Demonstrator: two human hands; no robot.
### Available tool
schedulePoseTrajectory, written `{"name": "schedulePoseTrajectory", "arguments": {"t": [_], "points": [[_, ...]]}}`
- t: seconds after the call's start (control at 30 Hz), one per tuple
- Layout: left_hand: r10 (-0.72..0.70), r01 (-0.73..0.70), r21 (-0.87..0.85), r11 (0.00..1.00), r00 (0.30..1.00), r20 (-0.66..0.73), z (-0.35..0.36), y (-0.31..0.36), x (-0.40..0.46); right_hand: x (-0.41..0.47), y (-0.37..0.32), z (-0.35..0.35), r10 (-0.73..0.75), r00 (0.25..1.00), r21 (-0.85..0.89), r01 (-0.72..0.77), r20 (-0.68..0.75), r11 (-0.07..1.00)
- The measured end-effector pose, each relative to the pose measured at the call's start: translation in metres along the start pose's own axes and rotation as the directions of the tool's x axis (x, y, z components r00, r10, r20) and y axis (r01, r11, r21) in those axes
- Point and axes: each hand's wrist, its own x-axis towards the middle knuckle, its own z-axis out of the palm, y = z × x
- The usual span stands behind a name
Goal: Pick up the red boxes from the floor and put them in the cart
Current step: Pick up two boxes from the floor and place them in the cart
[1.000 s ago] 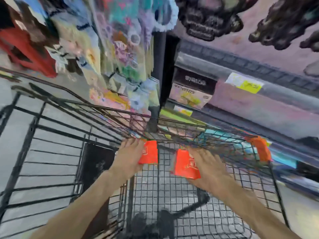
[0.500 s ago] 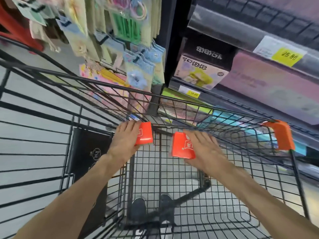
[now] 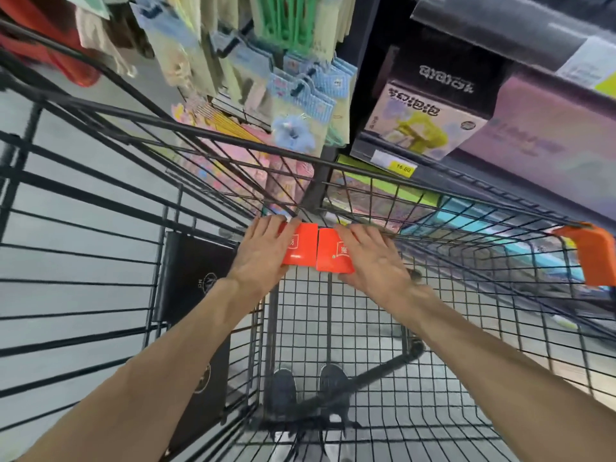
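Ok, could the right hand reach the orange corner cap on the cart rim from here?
Probably yes. The right hand is inside the cart, holding a red box, and nothing lies between it and the orange corner cap, but it must let go first.

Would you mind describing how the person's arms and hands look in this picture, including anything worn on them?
Both forearms are bare all the way to the frame's lower edge; no sleeves show. The left hand and right hand wear no gloves, and I see no watch, bracelet or ring on the wrists or fingers that are visible. No markings show, though the picture is slightly blurred.
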Motion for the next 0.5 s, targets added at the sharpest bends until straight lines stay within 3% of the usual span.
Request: {"name": "schedulePoseTrajectory", "arguments": {"t": [0.2, 0.5], "points": [[0.016, -0.016, 0.011, 1.000, 1.000, -0.011, 0.0012, -0.0024, -0.0005, 0.0049, -0.0010, 0.0005, 0.018, 0.999, 0.041, -0.019, 0.038, 0.999], [0.057, -0.057, -0.002, 0.998, 0.997, 0.056, -0.0066, -0.0030, -0.0077, -0.0005, -0.0023, -0.0033, -0.044, 0.995, -0.099, 0.053, 0.095, 0.994]]}}
